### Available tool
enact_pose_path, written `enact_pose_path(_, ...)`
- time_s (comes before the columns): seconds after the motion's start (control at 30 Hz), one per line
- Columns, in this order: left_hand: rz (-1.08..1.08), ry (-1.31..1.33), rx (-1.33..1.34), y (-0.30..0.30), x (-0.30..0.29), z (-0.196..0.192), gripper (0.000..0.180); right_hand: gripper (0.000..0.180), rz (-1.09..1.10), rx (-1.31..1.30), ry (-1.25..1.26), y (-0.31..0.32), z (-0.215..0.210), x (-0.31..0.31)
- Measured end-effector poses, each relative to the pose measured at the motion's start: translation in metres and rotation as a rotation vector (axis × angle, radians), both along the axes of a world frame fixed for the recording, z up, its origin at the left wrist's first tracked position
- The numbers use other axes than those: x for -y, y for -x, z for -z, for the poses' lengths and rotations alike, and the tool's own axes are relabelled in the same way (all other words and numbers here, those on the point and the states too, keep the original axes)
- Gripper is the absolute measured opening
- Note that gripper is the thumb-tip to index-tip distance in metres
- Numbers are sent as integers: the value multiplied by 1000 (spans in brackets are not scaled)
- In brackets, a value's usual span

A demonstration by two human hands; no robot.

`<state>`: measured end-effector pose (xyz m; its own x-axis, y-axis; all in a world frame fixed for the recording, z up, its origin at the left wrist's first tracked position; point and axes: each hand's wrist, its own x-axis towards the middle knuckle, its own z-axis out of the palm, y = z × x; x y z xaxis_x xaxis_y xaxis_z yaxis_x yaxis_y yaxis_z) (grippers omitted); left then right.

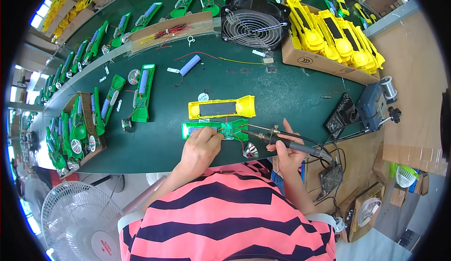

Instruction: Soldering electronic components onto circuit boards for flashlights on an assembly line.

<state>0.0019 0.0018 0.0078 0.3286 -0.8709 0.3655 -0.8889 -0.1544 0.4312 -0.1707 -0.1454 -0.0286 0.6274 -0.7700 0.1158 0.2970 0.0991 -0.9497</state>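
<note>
My left hand (203,146) rests over a green flashlight half-shell (185,130) lying at the near edge of the table. Its fingers are pinched at the inner end of a circuit board (228,129); what they hold is hidden. A soldering iron (300,147) with a thin feed tube beside its tip is gripped in my right hand (287,154), forefinger stretched out. The tip points left, over the right end of the board. A silver reflector (250,150) hangs by wires at the shell's near side. Just beyond lies a yellow half-shell (245,106) with a dark strip.
Green shells with batteries fill a box (100,149) at left and a far shelf. A blue battery (190,66), a wire tray (206,22) and a black fan (255,23) sit farther back. Right stand a box (300,56) of yellow shells and a solder feeder (371,106).
</note>
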Motion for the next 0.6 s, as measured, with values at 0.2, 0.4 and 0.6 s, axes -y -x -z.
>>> enact_pose_path(0.2,-254,104,-217,-39,-13,-12,24,20,44,-9,-48,4,7,3)
enact_pose_path(0.4,-31,-66,-15,-76,5,-10,19,20,12,-22,-26,-1,3,2)
enact_pose_path(0.6,7,-90,-224,-81,13,-1,8,20,34,-5,-42,0,3,2)
